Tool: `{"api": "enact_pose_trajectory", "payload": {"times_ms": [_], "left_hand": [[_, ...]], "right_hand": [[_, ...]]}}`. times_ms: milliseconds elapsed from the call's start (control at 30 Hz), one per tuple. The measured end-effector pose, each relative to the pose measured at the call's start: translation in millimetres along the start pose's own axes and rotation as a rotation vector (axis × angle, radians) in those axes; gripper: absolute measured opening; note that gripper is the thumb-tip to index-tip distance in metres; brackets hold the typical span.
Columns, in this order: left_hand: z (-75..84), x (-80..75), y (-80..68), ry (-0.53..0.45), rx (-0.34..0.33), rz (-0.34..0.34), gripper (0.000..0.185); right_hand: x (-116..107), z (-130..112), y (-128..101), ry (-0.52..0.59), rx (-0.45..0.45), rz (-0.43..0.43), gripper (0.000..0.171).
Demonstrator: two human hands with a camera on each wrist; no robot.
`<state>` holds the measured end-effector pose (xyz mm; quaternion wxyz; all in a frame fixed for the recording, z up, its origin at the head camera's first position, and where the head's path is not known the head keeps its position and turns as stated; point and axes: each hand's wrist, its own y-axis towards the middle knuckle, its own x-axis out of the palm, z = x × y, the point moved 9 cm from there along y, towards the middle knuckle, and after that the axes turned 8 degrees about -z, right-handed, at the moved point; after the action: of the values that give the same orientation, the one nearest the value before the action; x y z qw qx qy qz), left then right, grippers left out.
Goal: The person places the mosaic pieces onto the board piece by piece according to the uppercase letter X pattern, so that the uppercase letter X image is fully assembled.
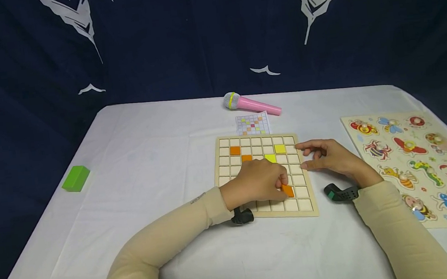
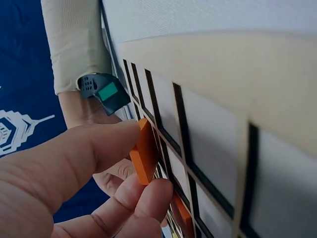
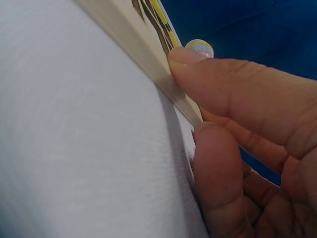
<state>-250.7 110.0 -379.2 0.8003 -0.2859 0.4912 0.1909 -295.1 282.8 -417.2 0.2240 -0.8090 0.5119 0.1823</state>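
On the white tablecloth (image 1: 161, 173), mid-table, lies a pale wooden grid board (image 1: 270, 214), square cells divided by thin ridges. Most cells bare. Two orange tiles seated near the top left of the grid, two yellow tiles (image 1: 280, 148) toward the top right.

Orange tile (image 1: 288, 190): small, flat, square, bright orange all over. It sits tilted at the board's lower right area, one edge down against a cell, not lying flush. Wrist view shows it standing nearly on edge (image 2: 146, 151) against the grid ridges.

Left hand (image 1: 258, 182): laid over the middle of the board, palm down, forearm in a beige sleeve coming in from lower left. Thumb (image 2: 74, 153) and a fingertip pinch the orange tile between them; grip clamped on the tile's faces.

Right hand (image 1: 327, 158): rests at the board's right edge, forearm angled in from lower right, wrist on the cloth. Thumb (image 3: 223, 84) and a finger (image 3: 218, 168) pressed against the board's thin side edge, bracing it; the other fingers loosely curved, holding nothing loose.

Beyond the board: a small printed pattern card (image 1: 252, 124) just past its far edge, a pink toy microphone (image 1: 250, 104) behind that. Green block (image 1: 75, 178) well apart at the left. Insect peg puzzle (image 1: 422, 164) to the right of the right hand.
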Motion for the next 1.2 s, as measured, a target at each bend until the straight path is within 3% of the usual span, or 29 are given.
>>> {"api": "enact_pose_trajectory", "payload": {"times_ms": [667,1200], "left_hand": [[4.8,3.3,4.1,0.057,-0.042,-0.020,0.019],[-0.5,8.4,4.9,0.012,-0.059,-0.048,0.026]], "right_hand": [[-0.8,-2.3,-0.6,0.007,-0.003,-0.004,0.062],[-0.5,-1.8,-1.7,0.002,0.014,-0.004,0.062]]}}
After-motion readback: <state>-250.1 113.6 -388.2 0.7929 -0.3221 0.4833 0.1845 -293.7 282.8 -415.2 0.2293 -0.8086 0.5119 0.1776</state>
